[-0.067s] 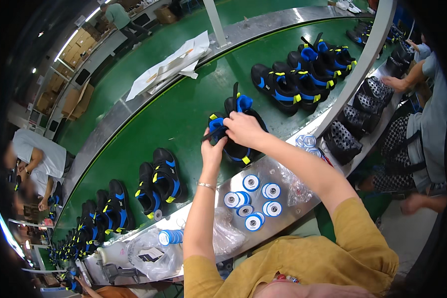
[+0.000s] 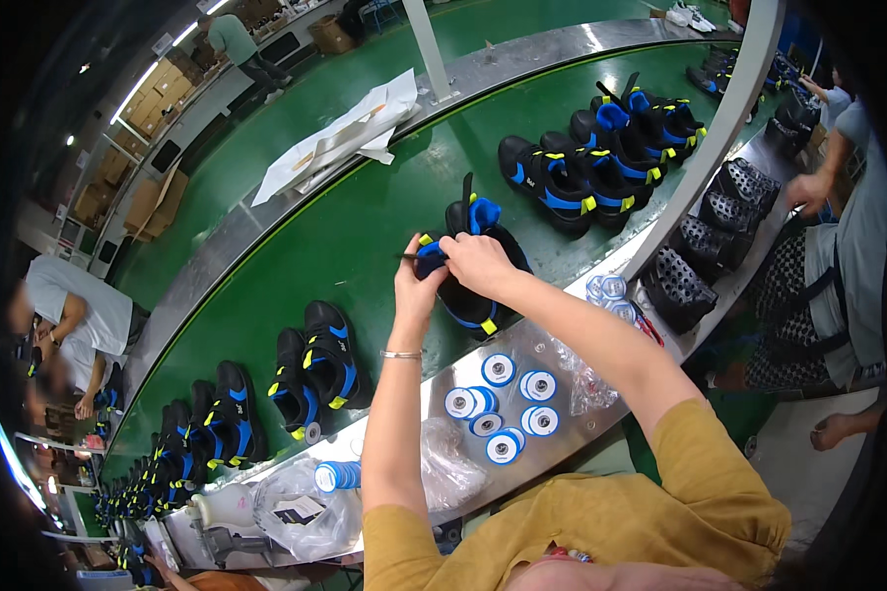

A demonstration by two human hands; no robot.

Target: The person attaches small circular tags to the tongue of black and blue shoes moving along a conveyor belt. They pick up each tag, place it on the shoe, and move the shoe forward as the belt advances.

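Note:
A pair of black shoes with blue and yellow trim stands on the green conveyor belt (image 2: 296, 256) in front of me. My left hand (image 2: 416, 295) pinches the raised blue-lined tongue (image 2: 431, 258) of the nearer-left shoe, and a black strap sticks out leftward past its fingers. My right hand (image 2: 481, 266) is closed on the right side of that same tongue. Its partner shoe (image 2: 498, 241) touches it on the right, blue tongue up and black strap upright, partly hidden by my right hand. What lies under my fingertips is hidden.
Blue-and-white round rolls (image 2: 499, 369) stand on the metal ledge (image 2: 581, 419) beside clear plastic bags (image 2: 453, 463). Finished-looking shoes (image 2: 330, 355) line the belt left; more shoes (image 2: 562, 187) sit right. Black perforated shoe forms (image 2: 682, 286) stand near a co-worker's hand (image 2: 808, 192). White sheets (image 2: 340, 138) lie across the far edge.
Both hands have shifted slightly, with the left fingers now higher round the tongue and the strap less exposed. At the right, the co-worker's hand has drawn away from the perforated forms.

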